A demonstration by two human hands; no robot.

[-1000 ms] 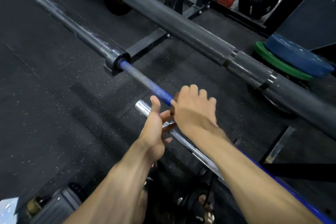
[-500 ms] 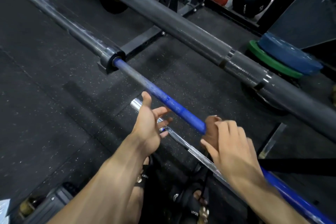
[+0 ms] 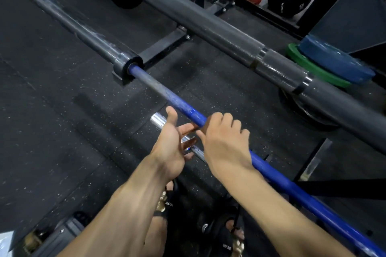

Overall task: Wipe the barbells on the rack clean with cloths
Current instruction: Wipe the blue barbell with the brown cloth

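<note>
Blue paint covers the barbell (image 3: 277, 175) running from 10 o'clock to 4 o'clock across the head view. The right hand (image 3: 224, 142) is curled over it at centre, clamped on the shaft with a brown cloth (image 3: 203, 126) barely showing beneath the fingers, likely so the rub reaches all round. The left hand (image 3: 170, 144) hovers just beside at 9 o'clock, fingers loose and apart, holding nothing, perhaps ready to steady. No containers appear; plates (image 3: 334, 62) lie stacked at 2 o'clock.

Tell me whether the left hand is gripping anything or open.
Open. The left hand hangs beside the blue barbell with thumb up and fingers loosely spread, holding nothing, while the right hand wraps over the bar.
</note>
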